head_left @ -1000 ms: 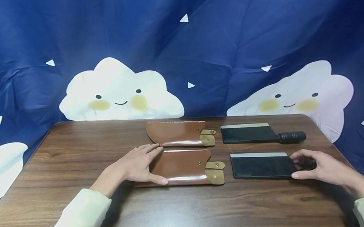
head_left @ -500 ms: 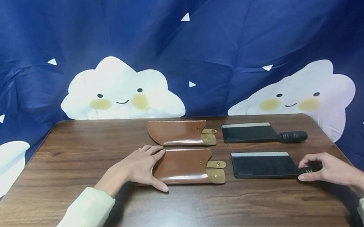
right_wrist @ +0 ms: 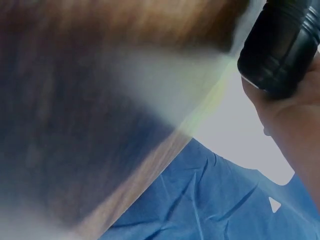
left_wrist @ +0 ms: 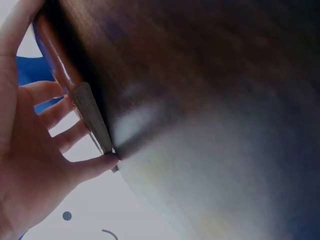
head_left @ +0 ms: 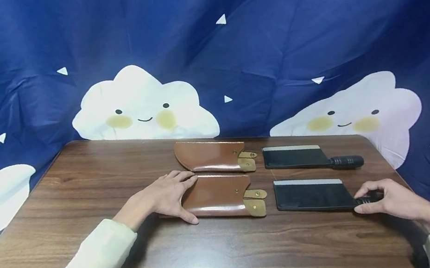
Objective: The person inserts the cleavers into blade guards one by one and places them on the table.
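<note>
Two brown leather knife sheaths lie on the wooden table. My left hand (head_left: 168, 197) rests spread over the left end of the near sheath (head_left: 216, 197), with the thumb at its near edge and the other fingertips by its far edge. In the left wrist view this sheath (left_wrist: 60, 57) shows edge-on beside the fingers. My right hand (head_left: 396, 201) grips the handle of the near cleaver (head_left: 313, 194). Its blade is black with a silver edge and lies on the table. The right wrist view shows the black handle (right_wrist: 280, 47) end against the hand.
Behind the near sheath lies the far sheath (head_left: 210, 156), its strap unfastened. To its right is a second cleaver (head_left: 292, 157), handle pointing right. The wooden table (head_left: 260, 258) ends in front of a blue curtain (head_left: 247, 44) printed with clouds.
My right hand has shifted right along the cleaver and now holds its handle, part of which shows. The left thumb has slid from the sheath's top to its near edge.
</note>
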A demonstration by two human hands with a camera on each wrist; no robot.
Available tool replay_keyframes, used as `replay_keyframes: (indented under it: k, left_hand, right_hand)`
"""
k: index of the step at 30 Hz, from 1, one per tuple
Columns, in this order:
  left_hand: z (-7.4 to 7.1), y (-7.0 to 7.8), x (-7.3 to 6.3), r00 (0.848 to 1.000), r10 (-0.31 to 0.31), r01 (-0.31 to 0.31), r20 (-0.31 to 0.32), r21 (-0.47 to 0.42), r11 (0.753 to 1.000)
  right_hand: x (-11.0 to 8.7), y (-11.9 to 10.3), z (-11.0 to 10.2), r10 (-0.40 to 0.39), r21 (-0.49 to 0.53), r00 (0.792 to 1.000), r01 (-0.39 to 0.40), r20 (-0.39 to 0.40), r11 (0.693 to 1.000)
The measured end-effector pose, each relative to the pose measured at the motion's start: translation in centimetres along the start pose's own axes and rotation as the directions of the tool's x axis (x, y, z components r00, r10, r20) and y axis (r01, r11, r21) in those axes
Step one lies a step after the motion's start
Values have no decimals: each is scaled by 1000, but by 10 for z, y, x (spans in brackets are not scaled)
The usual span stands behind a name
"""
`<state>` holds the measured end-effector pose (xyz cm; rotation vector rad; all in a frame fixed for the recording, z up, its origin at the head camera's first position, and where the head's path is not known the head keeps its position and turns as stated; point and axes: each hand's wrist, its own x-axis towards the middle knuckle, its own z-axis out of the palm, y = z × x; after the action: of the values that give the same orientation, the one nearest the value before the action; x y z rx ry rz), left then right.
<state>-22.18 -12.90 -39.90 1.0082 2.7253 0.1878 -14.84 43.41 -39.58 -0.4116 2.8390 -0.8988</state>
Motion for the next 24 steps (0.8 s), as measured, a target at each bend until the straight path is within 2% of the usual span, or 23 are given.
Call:
replay_keyframes:
  k: [5,10,12,17,24]
  left_hand:
    - [0,-2,-2,998,9,-9,-54,-4,1000]
    - [0,-6,-4,991,27,-27,-134,0,1000]
    - [-1,-8,-5,984,40,-40,-171,3,999]
    - [-3,-12,-4,958,68,-63,-279,27,998]
    - [-6,-16,-4,940,68,-55,-334,49,997]
  right_hand:
    - [0,-5,-3,41,-24,998,-42,-40,999]
    - [1,-8,-3,18,-59,994,-25,-111,998]
    - [1,-9,-3,6,-67,991,-15,-135,998]
    - [0,-17,-3,-19,-53,981,9,-191,999]
    - [4,-31,-8,-108,-81,963,91,-247,993]
